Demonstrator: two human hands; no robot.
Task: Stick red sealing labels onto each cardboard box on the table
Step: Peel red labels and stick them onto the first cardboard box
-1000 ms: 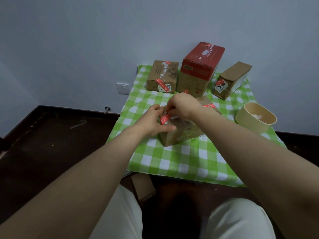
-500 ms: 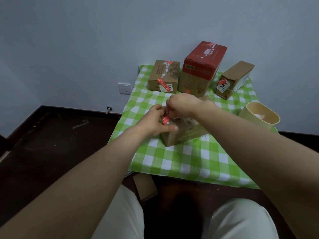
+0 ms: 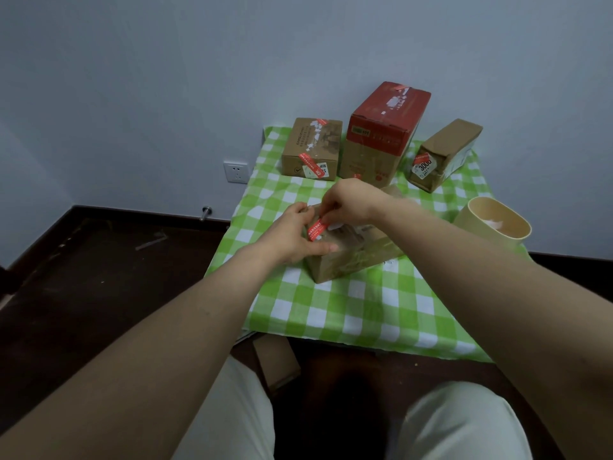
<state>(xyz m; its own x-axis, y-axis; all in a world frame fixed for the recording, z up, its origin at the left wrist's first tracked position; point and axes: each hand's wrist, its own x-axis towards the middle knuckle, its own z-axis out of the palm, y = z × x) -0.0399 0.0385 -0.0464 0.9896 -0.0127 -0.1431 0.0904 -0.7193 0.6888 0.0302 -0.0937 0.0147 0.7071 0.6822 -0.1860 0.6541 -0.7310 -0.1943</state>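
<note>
Pinching a red sealing label (image 3: 315,229) between curled fingers, the right hand (image 3: 351,200) holds it on the top of a brown cardboard box (image 3: 351,260) at centre frame on the green-checked tabletop (image 3: 365,310). The left hand (image 3: 288,235) grips that box's left end, thumb along its near edge. Behind, upper centre, stand a small brown box (image 3: 311,149), a tall red-topped box (image 3: 384,131) and a slanted brown box (image 3: 446,154).

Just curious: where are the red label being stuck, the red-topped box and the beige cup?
red label (image 3: 315,230): head view, strip's middle
red-topped box (image 3: 379,134): head view, red front band
beige cup (image 3: 479,229): head view, outer wall
</note>
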